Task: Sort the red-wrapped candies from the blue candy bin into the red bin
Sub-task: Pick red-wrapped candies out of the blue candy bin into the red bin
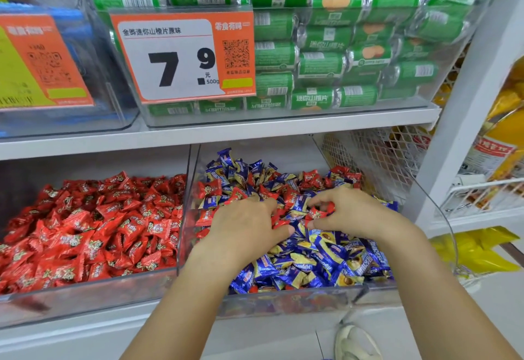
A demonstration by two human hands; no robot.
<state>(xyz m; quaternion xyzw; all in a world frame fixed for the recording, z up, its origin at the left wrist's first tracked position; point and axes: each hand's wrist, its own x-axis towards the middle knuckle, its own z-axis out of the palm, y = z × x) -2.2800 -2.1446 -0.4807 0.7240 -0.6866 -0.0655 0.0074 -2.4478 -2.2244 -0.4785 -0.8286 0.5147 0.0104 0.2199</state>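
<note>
Red candies [316, 213] lie scattered among blue candies [312, 263] in the right bin [283, 300], mostly toward its back edge, too many to count and pointing every way. Two hands reach in: left hand [246, 225] rests on the pile, fingers curled; right hand [348, 212] pinches a red candy. Left bin [85, 300] holds only red.

A shop: price tag [181, 56] on shelved snack bins [340, 110]

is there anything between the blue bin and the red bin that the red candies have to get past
Only the clear divider wall where the blue candy bin meets the red bin. Both bins are open on top, so either hand can lift candies over it. Nothing else visible blocks the way.
</note>
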